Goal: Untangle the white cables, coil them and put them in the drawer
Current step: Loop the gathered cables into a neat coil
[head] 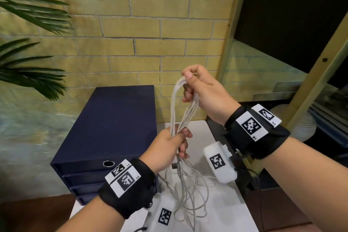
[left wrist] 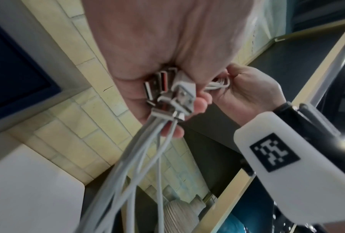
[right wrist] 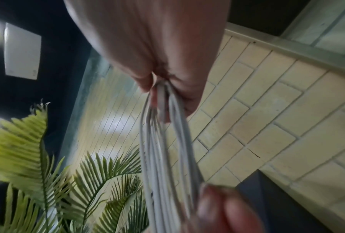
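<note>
- Right hand (head: 203,92) raised above the desk (head: 226,211), in front of the brick wall (head: 143,30). Grip closed: thumb and curled fingers pinch the top bend of the white cables (head: 185,111), which fold over the fingers there.
- Left hand (head: 167,146) lower, nearer the body. Grip closed round the same bundle; strands run taut between the two hands.
- Left wrist view: several USB plugs (left wrist: 167,88) bunched inside the left fist, metal ends showing at the heel of the palm; strands leave the fist downward.
- Below the left hand the cables hang in loose, crossing loops, their lower turns lying on the white desk beside a black-and-white marker tag (head: 164,216).
- Dark blue drawer unit (head: 111,128) stands on the left of the desk against the wall; the drawer fronts seen are closed. Round metal pull hole (head: 108,163) on the top front.
- Palm fronds (head: 32,15) at far left. Wooden frame (head: 233,30) at right.
- Right wrist view blurred; only grey-white strands running from the right hand to the left fingers (right wrist: 227,209) can be made out.
</note>
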